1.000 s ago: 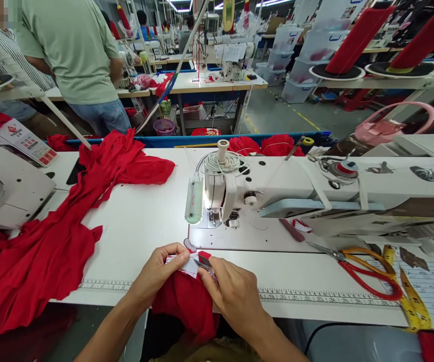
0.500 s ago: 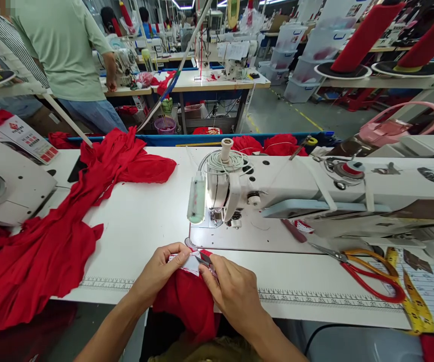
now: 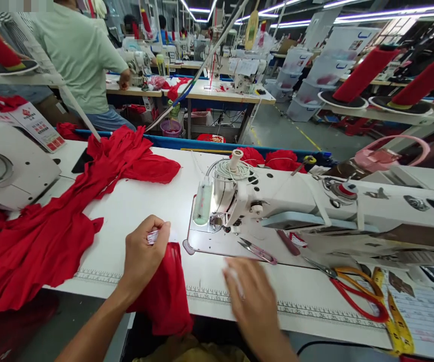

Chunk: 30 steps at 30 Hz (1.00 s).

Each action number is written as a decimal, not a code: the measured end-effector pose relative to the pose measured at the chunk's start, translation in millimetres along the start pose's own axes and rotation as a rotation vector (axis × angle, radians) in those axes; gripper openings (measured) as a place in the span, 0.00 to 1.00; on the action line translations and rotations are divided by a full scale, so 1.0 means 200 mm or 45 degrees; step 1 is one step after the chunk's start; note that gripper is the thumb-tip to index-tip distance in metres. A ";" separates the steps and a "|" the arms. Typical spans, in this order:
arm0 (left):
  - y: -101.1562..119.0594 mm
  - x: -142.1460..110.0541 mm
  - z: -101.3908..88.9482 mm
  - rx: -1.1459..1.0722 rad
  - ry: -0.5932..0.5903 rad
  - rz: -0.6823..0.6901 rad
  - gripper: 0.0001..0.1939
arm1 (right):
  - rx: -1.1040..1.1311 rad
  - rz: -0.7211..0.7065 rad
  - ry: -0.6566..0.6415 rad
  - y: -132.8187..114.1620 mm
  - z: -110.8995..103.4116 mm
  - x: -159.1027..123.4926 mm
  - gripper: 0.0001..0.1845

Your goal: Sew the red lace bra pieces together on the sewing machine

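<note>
My left hand (image 3: pixel 147 254) is closed on a piece of red fabric (image 3: pixel 169 296) with a white label (image 3: pixel 152 237) at its top. The fabric hangs down over the front edge of the table. My right hand (image 3: pixel 252 301) is over the front of the table, apart from the fabric and smeared by motion; whether anything is in its fingers cannot be made out. Just beyond it, thread snips (image 3: pixel 258 251) lie by the base of the white sewing machine (image 3: pixel 232 201).
Long red fabric (image 3: pixel 62 221) is heaped on the left. Orange-and-red-handled scissors (image 3: pixel 356 291) and a yellow tape measure (image 3: pixel 398 322) lie at right. A ruler strip (image 3: pixel 315 314) runs along the front edge. A person in a green shirt (image 3: pixel 75 55) stands beyond.
The snips have left my right hand and lie on the table by the machine. My left hand has moved left and up with the red fabric. The view has tilted slightly.
</note>
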<state>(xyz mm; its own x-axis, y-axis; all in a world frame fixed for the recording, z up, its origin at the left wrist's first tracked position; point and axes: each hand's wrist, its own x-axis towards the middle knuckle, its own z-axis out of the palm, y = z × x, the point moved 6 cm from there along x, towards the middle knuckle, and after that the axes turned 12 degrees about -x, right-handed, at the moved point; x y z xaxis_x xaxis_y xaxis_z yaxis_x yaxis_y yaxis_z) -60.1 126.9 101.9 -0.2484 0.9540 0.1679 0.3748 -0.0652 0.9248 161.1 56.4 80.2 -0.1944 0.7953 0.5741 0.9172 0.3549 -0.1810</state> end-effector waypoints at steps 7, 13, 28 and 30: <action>-0.03 0.01 0.18 0.055 -0.117 -0.039 0.12 | 0.118 -0.088 -0.182 -0.55 0.30 -0.10 0.06; -0.12 -0.01 0.06 -0.345 -0.638 -0.184 0.20 | 0.849 -0.014 -0.298 -0.37 0.23 -0.05 0.09; -0.10 -0.20 0.11 0.458 -0.569 0.849 0.11 | 0.251 0.109 -0.230 0.15 0.06 -0.16 0.18; -0.12 -0.21 0.07 0.443 -0.642 0.765 0.11 | 0.235 0.029 -0.170 0.11 0.04 -0.18 0.15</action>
<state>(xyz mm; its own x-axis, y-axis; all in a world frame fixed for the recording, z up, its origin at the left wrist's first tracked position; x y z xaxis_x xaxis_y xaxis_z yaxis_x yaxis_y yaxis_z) -46.7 92.4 67.5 0.4761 0.8077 0.3478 0.5886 -0.5865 0.5564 186.0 40.1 48.5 -0.2303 0.8578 0.4596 0.8451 0.4105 -0.3426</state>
